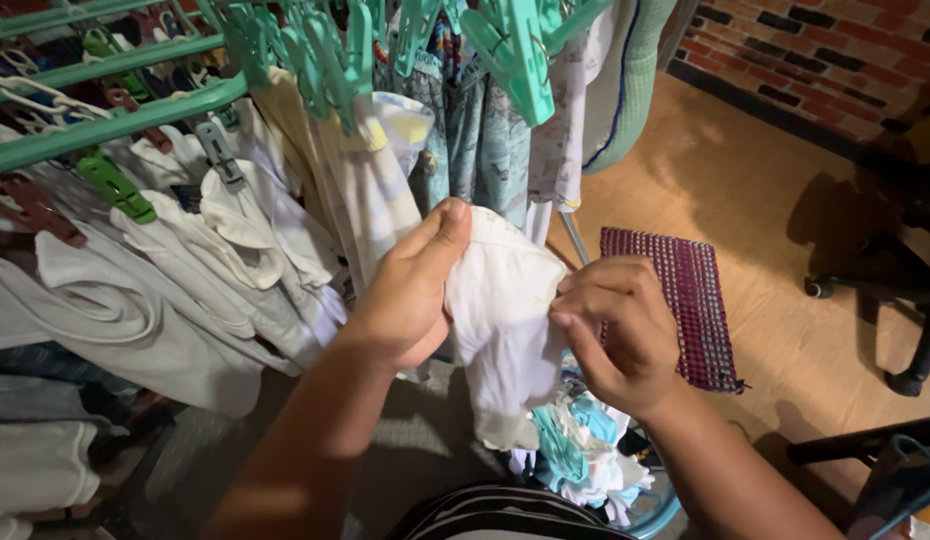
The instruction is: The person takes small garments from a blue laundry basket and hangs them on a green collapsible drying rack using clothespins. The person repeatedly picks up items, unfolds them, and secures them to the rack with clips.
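Note:
Both my hands hold one small white garment (502, 320) in front of me. My left hand (413, 285) grips its upper left part, thumb on top. My right hand (615, 330) pinches its right edge. The cloth hangs down between them, over a blue basket (657, 512) holding a heap of white and light-blue laundry (575, 455). Just above and beyond the garment hang teal clothes pegs (515, 55) on a teal drying rack (115, 125).
White and pale clothes (215, 260) hang pegged on the rack at the left; patterned ones (475, 140) hang at the centre. A maroon woven mat (685, 300) lies on the wooden floor to the right. A black chair base (885, 290) stands far right, below a brick wall (835, 50).

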